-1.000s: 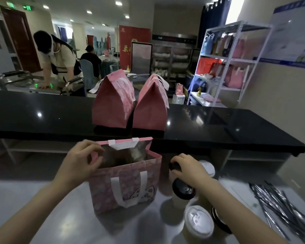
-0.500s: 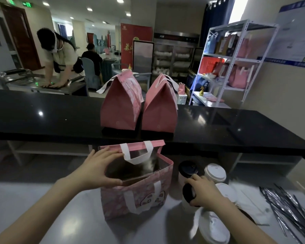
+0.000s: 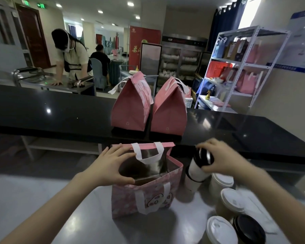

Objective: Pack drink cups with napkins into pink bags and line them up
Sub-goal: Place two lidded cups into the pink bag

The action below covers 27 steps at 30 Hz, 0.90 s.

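An open pink bag (image 3: 144,196) with white handles and a cartoon face stands on the steel table (image 3: 33,199). My left hand (image 3: 111,166) grips its left rim and holds the mouth open. My right hand (image 3: 218,158) holds a white cup with a black lid (image 3: 198,166) by its top, tilted, in the air just right of the bag. Several more lidded cups (image 3: 231,201) stand on the table at the right. Two closed pink bags (image 3: 132,104) (image 3: 169,108) stand side by side on the black counter (image 3: 60,110) behind.
Past the black counter a person leans on a steel cart (image 3: 55,81). A white shelf rack (image 3: 239,67) with bags stands at the back right. White napkins (image 3: 257,210) lie right of the cups.
My right hand has lifted the black-lidded cup off the table, up beside the bag's mouth. My left hand stays on the bag's rim.
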Each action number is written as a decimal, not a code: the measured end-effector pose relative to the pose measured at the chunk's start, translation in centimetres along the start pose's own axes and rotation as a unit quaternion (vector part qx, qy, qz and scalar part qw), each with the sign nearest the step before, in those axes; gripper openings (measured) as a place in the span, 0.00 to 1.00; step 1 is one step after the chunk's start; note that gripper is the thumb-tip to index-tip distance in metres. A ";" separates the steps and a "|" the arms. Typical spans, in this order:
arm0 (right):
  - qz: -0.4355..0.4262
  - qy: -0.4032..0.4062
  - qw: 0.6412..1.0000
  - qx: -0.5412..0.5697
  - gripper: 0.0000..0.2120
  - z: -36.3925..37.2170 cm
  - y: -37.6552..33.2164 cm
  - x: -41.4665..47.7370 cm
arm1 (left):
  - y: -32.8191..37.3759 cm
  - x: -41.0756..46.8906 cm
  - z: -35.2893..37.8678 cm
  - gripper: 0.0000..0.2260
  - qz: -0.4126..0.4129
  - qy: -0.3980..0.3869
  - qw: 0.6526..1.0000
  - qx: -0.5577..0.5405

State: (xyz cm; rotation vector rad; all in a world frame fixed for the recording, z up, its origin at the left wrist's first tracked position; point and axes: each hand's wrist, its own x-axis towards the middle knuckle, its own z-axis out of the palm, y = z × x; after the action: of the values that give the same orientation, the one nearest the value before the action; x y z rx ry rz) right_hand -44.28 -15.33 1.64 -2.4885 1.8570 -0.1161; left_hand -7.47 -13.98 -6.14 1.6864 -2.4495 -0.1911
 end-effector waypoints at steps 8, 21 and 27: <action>-0.133 0.058 0.988 0.062 0.35 -5.9 -8.3 2.4 | -0.1 0.7 1.3 0.49 -0.007 -0.039 0.998 0.038; -0.167 -0.016 0.982 0.084 0.38 8.4 -12.3 1.2 | 2.6 -1.2 -0.2 0.43 0.097 0.077 0.987 0.104; -0.160 0.016 0.982 0.100 0.37 10.5 -11.3 -0.8 | 2.4 -1.5 -0.2 0.45 0.101 0.003 0.983 0.155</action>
State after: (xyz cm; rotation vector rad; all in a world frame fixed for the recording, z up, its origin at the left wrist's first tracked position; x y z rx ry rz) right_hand -32.90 -11.55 -8.02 -2.6286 1.3587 -0.3343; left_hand -9.11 -11.75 -5.58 1.5194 -2.7374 0.2315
